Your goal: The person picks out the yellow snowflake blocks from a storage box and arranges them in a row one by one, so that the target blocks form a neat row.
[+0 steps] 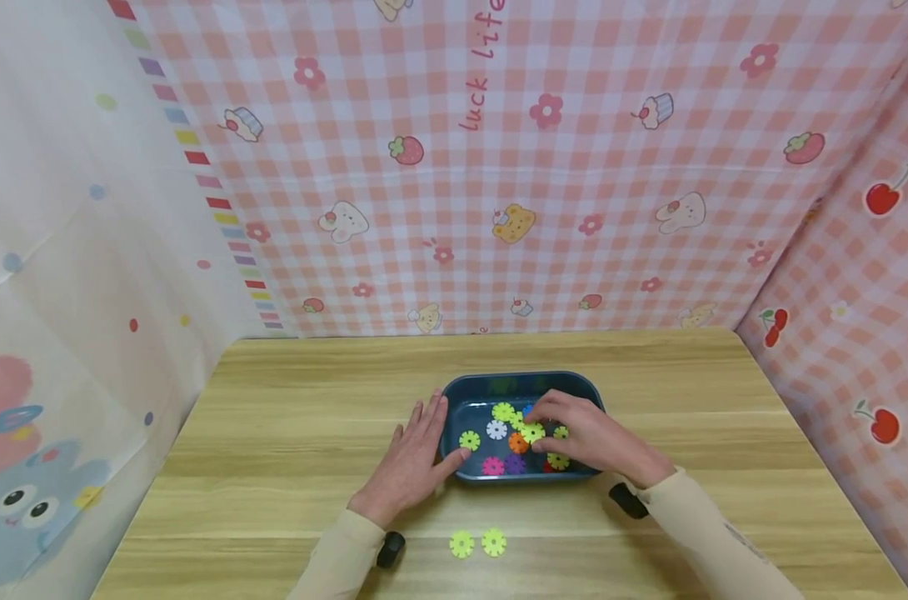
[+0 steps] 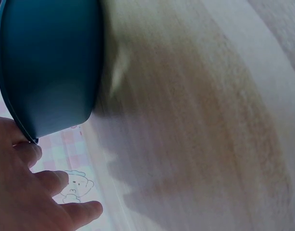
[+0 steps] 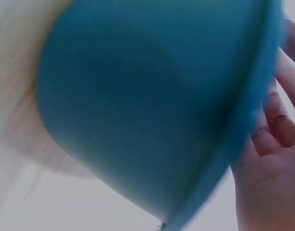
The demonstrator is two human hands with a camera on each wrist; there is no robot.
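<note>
A dark blue tray [image 1: 525, 480] stands on the wooden table with several toothed plastic discs inside. My left hand [image 1: 412, 467] rests at the tray's left end, fingers straight along the rim and thumb over the front left corner. In the left wrist view, the fingertips [image 2: 84, 212] extend past the tray's outer wall [image 2: 51, 72]. My right hand [image 1: 581, 429] reaches over the right side into the tray, thumb and fingertips pinching a yellow-green disc [image 1: 531, 433]. An orange disc [image 1: 517, 442] and a white disc [image 1: 496, 429] lie nearby. The tray wall hides the right fingertips in the right wrist view.
Two yellow-green discs, a left one [image 1: 461, 544] and a right one [image 1: 494, 542], lie on the table [image 1: 289, 442] in front of the tray. A pink checked cloth [image 1: 454, 183] hangs behind the table, with more printed cloth at both sides.
</note>
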